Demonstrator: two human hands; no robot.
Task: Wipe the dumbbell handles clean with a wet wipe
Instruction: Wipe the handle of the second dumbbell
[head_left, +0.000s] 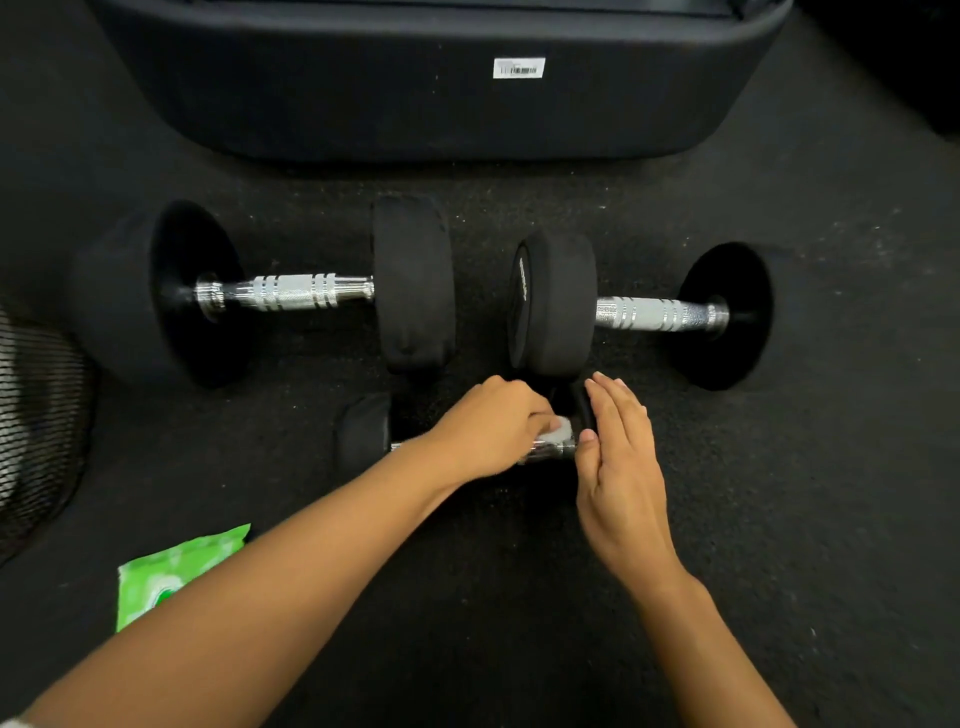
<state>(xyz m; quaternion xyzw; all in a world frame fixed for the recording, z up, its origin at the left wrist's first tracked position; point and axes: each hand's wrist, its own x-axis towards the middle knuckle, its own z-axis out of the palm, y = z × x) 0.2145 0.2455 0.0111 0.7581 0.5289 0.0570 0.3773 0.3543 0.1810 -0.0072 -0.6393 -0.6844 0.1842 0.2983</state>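
Three black dumbbells with chrome handles lie on the dark floor. A small dumbbell (363, 431) lies nearest me. My left hand (485, 431) is closed around its chrome handle (550, 449), pressing a white wet wipe (562, 429) against it. My right hand (621, 467) rests flat, fingers straight, against the small dumbbell's right head, which it mostly hides. Farther back lie a large dumbbell (291, 293) on the left and another (649, 314) on the right, both handles bare.
A green pack of wet wipes (161, 577) lies on the floor at lower left, partly under my left forearm. A black mesh object (36, 415) sits at the left edge. A big dark padded bench or bag (441, 93) with a white label fills the back.
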